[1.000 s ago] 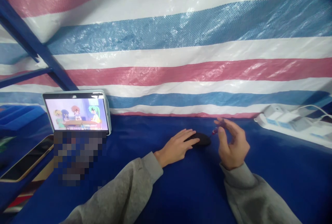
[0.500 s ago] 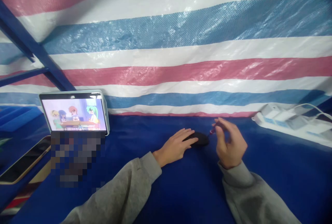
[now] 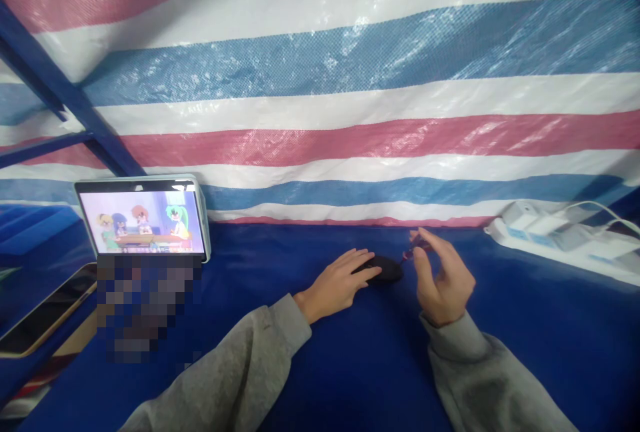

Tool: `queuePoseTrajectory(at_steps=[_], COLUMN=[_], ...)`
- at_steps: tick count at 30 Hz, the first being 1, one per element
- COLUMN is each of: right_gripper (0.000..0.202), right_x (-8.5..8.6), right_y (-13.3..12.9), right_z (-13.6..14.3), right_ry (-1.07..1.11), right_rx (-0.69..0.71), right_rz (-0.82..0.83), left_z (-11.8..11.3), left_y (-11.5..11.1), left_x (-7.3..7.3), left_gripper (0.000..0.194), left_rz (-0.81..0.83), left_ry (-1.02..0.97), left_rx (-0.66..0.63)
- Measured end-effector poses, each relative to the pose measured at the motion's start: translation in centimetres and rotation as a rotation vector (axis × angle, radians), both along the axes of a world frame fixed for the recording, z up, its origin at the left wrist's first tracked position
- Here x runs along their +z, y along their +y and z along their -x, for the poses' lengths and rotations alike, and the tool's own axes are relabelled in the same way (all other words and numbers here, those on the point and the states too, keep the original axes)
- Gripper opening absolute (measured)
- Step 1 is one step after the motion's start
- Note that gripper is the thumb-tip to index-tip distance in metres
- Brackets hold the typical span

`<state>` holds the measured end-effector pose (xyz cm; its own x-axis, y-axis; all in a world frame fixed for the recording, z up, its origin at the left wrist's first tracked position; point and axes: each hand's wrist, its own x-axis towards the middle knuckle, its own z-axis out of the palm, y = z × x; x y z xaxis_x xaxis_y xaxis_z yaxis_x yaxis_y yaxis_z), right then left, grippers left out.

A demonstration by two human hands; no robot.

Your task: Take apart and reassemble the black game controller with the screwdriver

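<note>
The left hand (image 3: 336,287) lies spread on the black disc (image 3: 389,270); beside it, the right hand (image 3: 447,283) pinches a cord (image 3: 408,255); leftward, a blue tray (image 3: 43,229).

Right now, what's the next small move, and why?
I'd probably ease the right hand slightly away from the black mouse: a thin cord loops close between them, and the left hand rests on the mouse, able to steady it. The cord's grip is unclear.
</note>
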<state>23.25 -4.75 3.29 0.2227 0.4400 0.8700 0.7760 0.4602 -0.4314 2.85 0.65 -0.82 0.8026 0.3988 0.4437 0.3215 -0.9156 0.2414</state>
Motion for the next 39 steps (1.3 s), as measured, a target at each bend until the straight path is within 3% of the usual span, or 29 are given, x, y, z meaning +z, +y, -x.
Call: queuePoseTrajectory(at_steps=[7,12,17,23,28,33,39], right_gripper=[0.03,0.031,0.028,0.032,0.029,0.032,0.031], right_x=[0.25,0.19,0.27,-0.24,0.18,0.35,0.56], right_y=[0.04,0.04,0.03,-0.01,0.0,-0.22,-0.29], right_z=[0.01,-0.08,-0.02,0.12,0.1,0.18,0.26], right_ry=[-0.035,0.009,-0.054,0.077,-0.036,0.009,-0.036], right_rx=[-0.083,0.007,-0.079,0.028,-0.047,-0.003,-0.063], right_rz=[-0.043,0.02,-0.028,0.042,-0.037,0.006,-0.036], left_z=[-0.02,-0.03,-0.05,-0.03,-0.05,-0.1,-0.05], left_y=[-0.04,-0.02,0.02,-0.03,-0.06,-0.07,-0.1], left_x=[0.06,0.13,0.09,0.03,0.06,0.17,0.35], left_gripper=[0.041,0.04,0.039,0.04,0.041,0.04,0.041], left_rz=[0.002,0.004,-0.001,0.008,0.007,0.021,-0.009], left_ry=[0.005,0.002,-0.004,-0.017,-0.005,-0.013,0.012], left_rx=[0.004,0.008,-0.004,0.004,0.007,0.013,0.002])
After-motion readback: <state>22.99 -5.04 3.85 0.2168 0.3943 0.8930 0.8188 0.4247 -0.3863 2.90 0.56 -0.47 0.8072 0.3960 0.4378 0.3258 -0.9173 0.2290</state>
